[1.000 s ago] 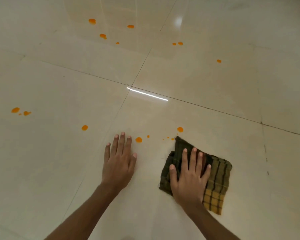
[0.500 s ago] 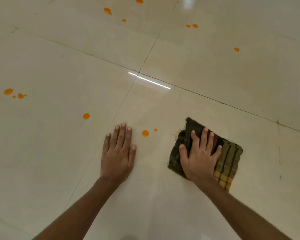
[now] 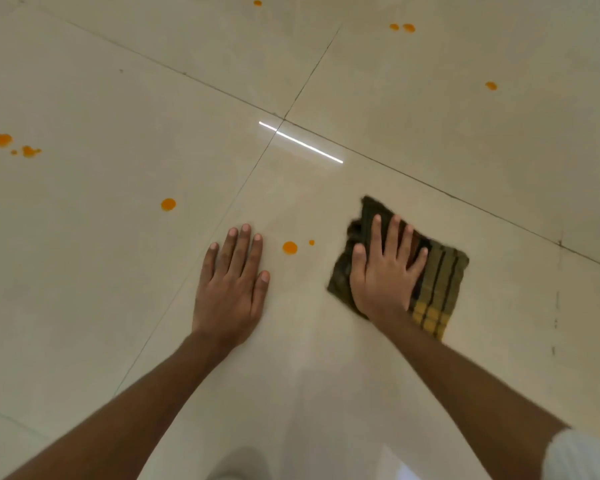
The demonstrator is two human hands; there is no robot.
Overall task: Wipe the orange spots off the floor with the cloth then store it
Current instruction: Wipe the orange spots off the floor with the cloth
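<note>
Over on the far left of the tiled floor [image 3: 84, 271] there's a cluster of orange spots [image 3: 2, 140], untouched, and a lone round spot [image 3: 168, 204] a bit nearer the middle. Now the left hand [image 3: 231, 285], flat on the tile, fingers together, palm down, holding nothing, just bracing. Just beside its fingertips sits a bigger drop [image 3: 290, 248] with a tiny fleck [image 3: 311, 242] next to it, both in the gap between the two hands. And there's the right hand [image 3: 385, 271], spread open and pressed flat on top of the cloth [image 3: 440, 282], a dark green and yellow checked rag lying folded on the floor; it's pinned under the palm rather than gripped in a fist. Further back on the right, more spots: a pair [image 3: 408, 28] near the top edge and a single one [image 3: 491, 85]. So I'd say the wiping is only in its early part, plenty of orange left, and putting the cloth away hasn't begun.
</note>
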